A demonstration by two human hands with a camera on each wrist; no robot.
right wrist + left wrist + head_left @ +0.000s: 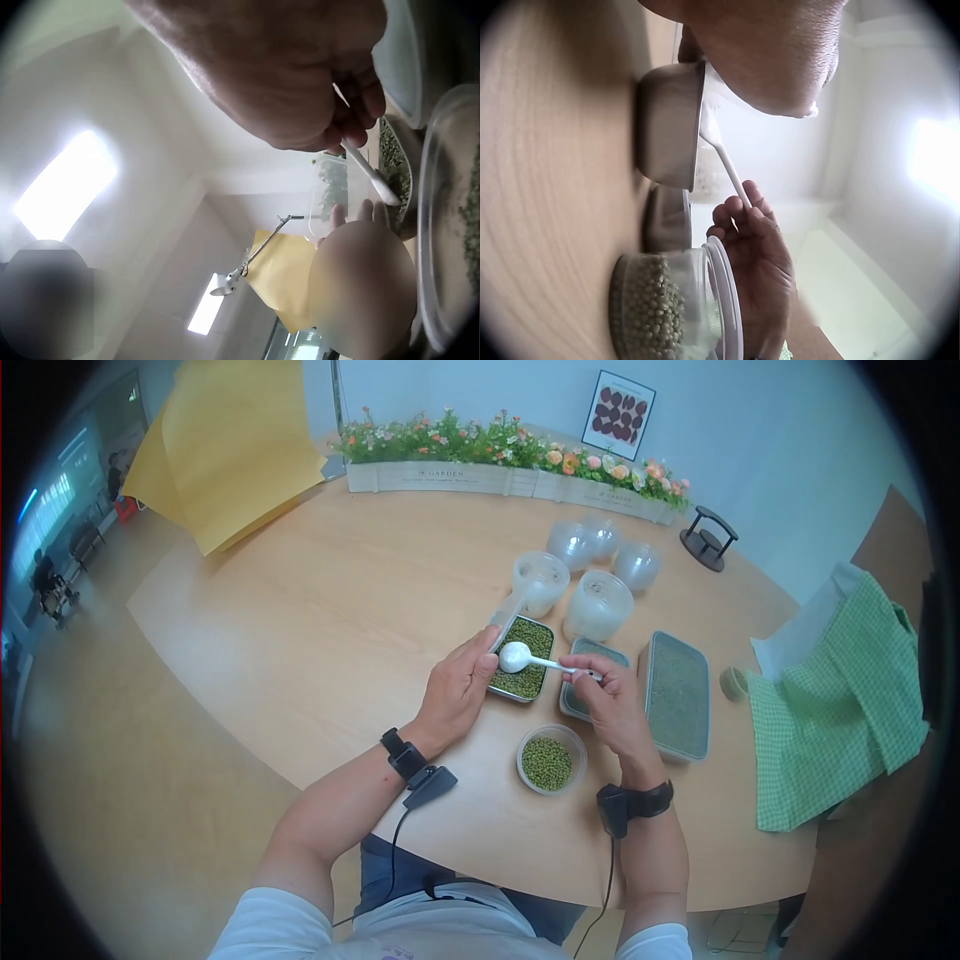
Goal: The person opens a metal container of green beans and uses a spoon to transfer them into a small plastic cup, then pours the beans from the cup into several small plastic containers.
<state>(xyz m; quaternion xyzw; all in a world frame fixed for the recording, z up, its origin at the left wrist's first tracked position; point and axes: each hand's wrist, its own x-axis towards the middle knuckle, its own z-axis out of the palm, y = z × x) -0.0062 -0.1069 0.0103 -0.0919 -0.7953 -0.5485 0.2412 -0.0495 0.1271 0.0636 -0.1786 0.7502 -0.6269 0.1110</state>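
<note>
My right hand [612,705] pinches the handle of a white plastic spoon [514,657]. The spoon's bowl is over a rectangular metal container [671,127] filled with green mung beans [527,632]. At that container's left side, my left hand [460,685] holds a clear plastic lid [328,191] tilted up along the edge; its fingertips show at the lid's lower part in the right wrist view. A round clear tub [697,300] of mung beans stands on the table nearer to me, between the two forearms.
Right of the beans are a small lidded container [600,653] and a larger rectangular one [678,695]. Several clear plastic jars [600,605] stand behind. Farther right are a small green cup [733,683] and a green checked cloth [840,710]. Flower boxes [440,478] line the back.
</note>
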